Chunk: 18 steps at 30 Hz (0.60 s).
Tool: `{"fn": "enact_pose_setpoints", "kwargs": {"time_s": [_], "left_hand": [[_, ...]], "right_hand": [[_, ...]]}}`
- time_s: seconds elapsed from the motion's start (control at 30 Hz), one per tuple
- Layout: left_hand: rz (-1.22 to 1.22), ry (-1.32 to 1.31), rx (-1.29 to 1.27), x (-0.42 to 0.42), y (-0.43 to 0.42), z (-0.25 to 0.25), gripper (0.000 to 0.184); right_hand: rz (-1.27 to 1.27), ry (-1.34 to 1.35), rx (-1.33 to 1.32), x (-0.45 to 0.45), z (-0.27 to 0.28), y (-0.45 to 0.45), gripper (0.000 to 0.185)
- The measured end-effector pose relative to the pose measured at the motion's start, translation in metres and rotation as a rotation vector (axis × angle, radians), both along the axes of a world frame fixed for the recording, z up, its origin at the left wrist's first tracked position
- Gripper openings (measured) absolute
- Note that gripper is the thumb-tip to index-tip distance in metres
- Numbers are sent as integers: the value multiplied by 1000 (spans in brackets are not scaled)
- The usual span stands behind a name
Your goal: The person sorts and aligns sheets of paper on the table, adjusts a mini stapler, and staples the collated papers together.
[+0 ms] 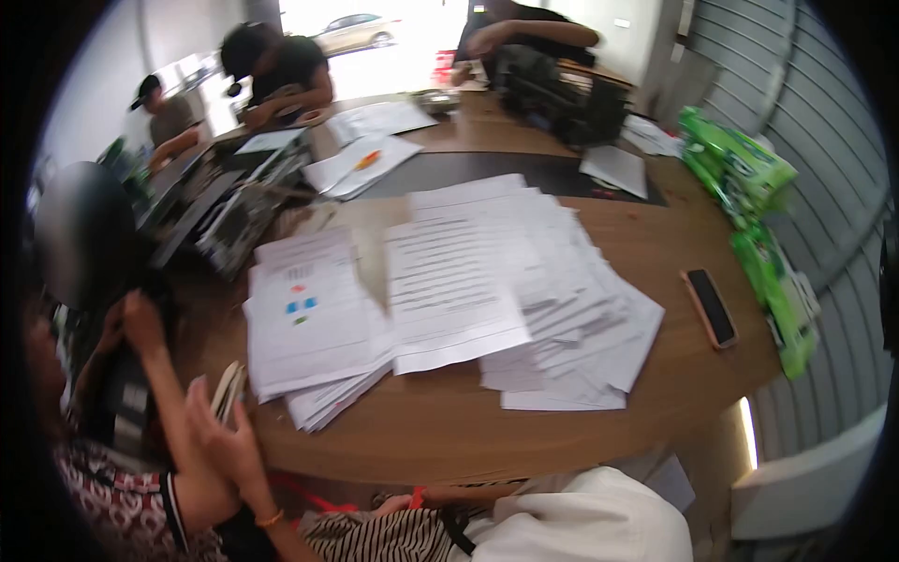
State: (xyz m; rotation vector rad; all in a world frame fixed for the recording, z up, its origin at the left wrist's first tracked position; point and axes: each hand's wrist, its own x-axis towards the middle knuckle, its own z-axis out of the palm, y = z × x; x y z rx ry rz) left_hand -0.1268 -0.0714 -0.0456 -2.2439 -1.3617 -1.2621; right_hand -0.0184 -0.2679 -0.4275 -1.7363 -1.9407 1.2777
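Near the table's left front edge, my left hand [225,438] points upward, an orange band at its wrist. A thin, folded beige thing [226,390] shows between its thumb and fingers; its kind I cannot make out. Beyond the hand lies a pile of printed sheets [309,351], the top one bearing small coloured blocks. To the right of that is a larger, fanned-out pile of printed papers [459,300]. Low in the view, a patch of skin [393,507] above striped cloth may belong to my right hand, but its fingers are not discernible.
A phone [710,309] and green packets [775,300] lie along the table's right side. Dark machine parts [220,211] stand at left, a black machine [562,98] at the back. One person [122,496] sits close at my left; others work across the table.
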Motion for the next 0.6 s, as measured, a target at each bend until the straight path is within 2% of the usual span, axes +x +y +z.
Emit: {"fn": "enact_pose_setpoints", "kwargs": {"time_s": [0.1,0.17,0.2,0.4,0.43,0.5,0.53,0.57,0.6], "left_hand": [[41,108,-5,-23,28,-30,42],[-26,22,-211,-27,26,-29,38],[-49,3,-235,-30,28,-31,34],[-69,-62,-266,-29,29,-31,31],[-90,-54,-271,-19,17,-17,31],[-133,-100,-57,1,-7,6,22],[-128,-83,-49,0,-6,4,22],[-139,-72,-50,-9,4,-5,22],[-109,-32,-174,-22,18,-16,25]], "right_hand": [[-33,10,12,-1,5,6,31],[-53,12,20,-1,6,7,31],[-64,14,21,-3,4,6,31],[-158,34,32,-10,2,-6,30],[-175,27,35,-8,6,-8,29],[-196,40,43,-8,9,-8,29],[-214,42,44,-8,10,-9,29],[-225,46,45,-7,11,-12,29],[-220,46,51,-8,12,-11,29]]}}
